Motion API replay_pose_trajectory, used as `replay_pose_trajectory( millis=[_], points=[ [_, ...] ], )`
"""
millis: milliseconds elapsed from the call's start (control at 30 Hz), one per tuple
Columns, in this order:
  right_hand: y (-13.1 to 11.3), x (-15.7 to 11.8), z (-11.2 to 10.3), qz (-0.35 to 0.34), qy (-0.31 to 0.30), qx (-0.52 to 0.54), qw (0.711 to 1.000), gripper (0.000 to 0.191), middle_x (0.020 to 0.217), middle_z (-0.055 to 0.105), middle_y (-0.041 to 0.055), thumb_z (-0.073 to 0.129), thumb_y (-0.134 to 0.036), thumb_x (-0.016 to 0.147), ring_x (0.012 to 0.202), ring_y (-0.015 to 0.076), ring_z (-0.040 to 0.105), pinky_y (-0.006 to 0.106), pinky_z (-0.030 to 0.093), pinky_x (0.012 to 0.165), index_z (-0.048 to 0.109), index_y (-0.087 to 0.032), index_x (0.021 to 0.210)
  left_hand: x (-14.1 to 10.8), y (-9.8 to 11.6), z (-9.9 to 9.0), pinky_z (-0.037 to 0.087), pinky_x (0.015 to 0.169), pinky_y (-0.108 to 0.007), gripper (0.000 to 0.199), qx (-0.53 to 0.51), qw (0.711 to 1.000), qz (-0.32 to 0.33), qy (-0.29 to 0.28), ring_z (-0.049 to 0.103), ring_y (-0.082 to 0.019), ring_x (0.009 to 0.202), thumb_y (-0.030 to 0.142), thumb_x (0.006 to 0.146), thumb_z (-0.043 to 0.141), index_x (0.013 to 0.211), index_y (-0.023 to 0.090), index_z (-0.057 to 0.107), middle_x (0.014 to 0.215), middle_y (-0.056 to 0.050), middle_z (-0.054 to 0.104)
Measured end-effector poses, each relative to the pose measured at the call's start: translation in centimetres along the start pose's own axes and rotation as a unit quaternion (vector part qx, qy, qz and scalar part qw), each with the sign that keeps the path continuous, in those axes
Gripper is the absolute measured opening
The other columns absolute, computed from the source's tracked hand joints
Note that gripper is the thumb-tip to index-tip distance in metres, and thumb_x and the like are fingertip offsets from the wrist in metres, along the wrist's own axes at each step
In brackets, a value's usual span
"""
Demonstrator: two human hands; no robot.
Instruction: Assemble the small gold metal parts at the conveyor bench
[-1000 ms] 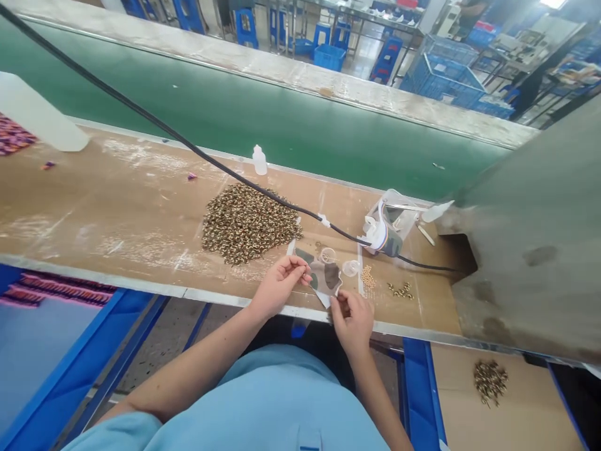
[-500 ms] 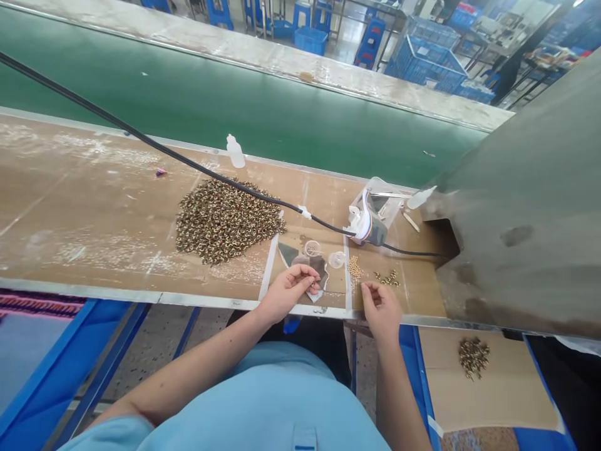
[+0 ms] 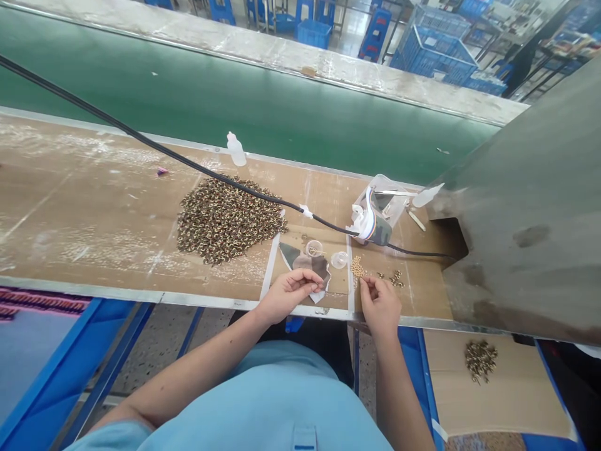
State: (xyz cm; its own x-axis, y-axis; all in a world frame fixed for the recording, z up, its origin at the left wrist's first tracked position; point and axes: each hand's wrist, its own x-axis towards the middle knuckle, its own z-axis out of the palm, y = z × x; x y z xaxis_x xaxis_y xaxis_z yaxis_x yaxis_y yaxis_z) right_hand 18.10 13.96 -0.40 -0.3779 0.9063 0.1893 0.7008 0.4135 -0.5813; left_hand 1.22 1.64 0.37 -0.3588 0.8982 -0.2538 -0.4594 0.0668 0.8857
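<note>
View: head camera, looking forward and down at the table [image 3: 94,188] from its near edge.

Left hand [image 3: 288,291]: lower centre, thumb and forefinger pinched closed over the near edge of the camouflage-patterned sheet [image 3: 305,264]; cannot tell whether anything small lies between the fingertips.

Right hand [image 3: 380,307]: right of the sheet, fingertips pinched together just below the small pile of gold-coloured beads [image 3: 357,267]; no held item can be made out.

Handling (judgement): the beads look light, hard and apt to roll, so a fingertip pinch suits them. The sheet looks thin and flexible, best taken by its edge.

Nearby: two small clear plastic cups [image 3: 314,248] [image 3: 339,259] lie at the sheet's far edge. A few brass fittings [image 3: 397,279] sit right of the beads.

Table, centre: a large heap of patterned rings [image 3: 230,219], too small to identify exactly, lies left of the sheet. A white squeeze bottle [image 3: 236,149] stands near the far edge, and a clear plastic box [image 3: 378,219] sits upper right of the sheet.

Surroundings: a green conveyor belt [image 3: 235,125] runs across the upper frame. A black cable [image 3: 188,166] crosses the table.
</note>
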Motion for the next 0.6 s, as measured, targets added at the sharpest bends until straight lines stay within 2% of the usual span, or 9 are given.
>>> replay_pose_trajectory(
  millis=[200, 367, 600],
  points=[
    [0.4, 0.0, -0.4, -0.042, -0.026, -0.002, 0.999, 0.041, 0.073, 0.061, 0.0044, 0.040, -0.051, 0.085, 0.063, 0.0150, 0.054, 0.028, 0.042, 0.061, 0.064, -0.020, 0.075, -0.1, 0.1, 0.0, 0.052, 0.068, -0.027, 0.028, -0.005, 1.000, -0.029, -0.006, 0.061, -0.011, 0.062, 0.035, 0.068, 0.073, 0.082, 0.013, 0.062, 0.066, -0.001, 0.066],
    [1.3, 0.2, -0.9, -0.083, -0.048, 0.003, 0.995, 0.037, 0.075, 0.062, 0.0035, 0.042, -0.048, 0.087, 0.058, 0.0127, 0.053, 0.027, 0.044, 0.059, 0.064, -0.020, 0.078, -0.1, 0.3, 0.2, 0.051, 0.063, -0.024, 0.029, -0.012, 1.000, -0.024, 0.004, 0.059, -0.009, 0.057, 0.036, 0.068, 0.073, 0.079, 0.014, 0.059, 0.060, 0.001, 0.063],
    [1.8, 0.5, -0.9, -0.170, -0.055, -0.044, 0.983, 0.039, 0.086, 0.063, 0.0058, 0.034, -0.045, 0.093, 0.076, 0.0157, 0.060, 0.026, 0.044, 0.060, 0.064, -0.021, 0.084, -0.1, 0.2, 0.2, 0.051, 0.062, -0.023, 0.032, -0.022, 0.999, -0.023, 0.004, 0.061, -0.009, 0.058, 0.038, 0.067, 0.073, 0.079, 0.014, 0.057, 0.060, 0.001, 0.064]
  ],
)
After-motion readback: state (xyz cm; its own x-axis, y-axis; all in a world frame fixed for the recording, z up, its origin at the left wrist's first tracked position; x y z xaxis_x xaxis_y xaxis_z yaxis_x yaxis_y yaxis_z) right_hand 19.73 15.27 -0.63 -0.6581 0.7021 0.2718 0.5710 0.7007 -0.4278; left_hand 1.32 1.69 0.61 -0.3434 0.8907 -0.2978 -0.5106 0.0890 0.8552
